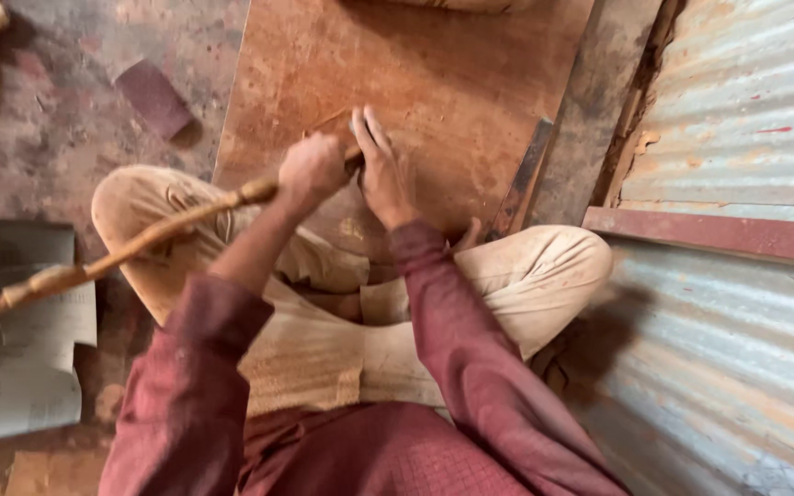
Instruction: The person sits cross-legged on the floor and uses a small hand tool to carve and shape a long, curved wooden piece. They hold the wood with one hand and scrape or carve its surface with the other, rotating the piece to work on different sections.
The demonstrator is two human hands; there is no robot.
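Observation:
I sit cross-legged on the floor in beige trousers and maroon sleeves. My left hand (312, 170) is closed around a long turned wooden stick (121, 253) that runs from the lower left up to my hands. My right hand (380, 165) lies with its fingers stretched forward, pressed against the stick's end and something small and reddish-brown under it, which I cannot make out. Both hands rest over a large brown wooden board (434, 83) lying flat in front of me.
A dark red piece of sandpaper (153, 96) lies on the stained floor at the upper left. Grey paper sheets (20, 340) lie at the left. A corrugated metal wall (737, 276) with a red rail stands close on the right. A dark wooden strip (521, 179) lies beside my right knee.

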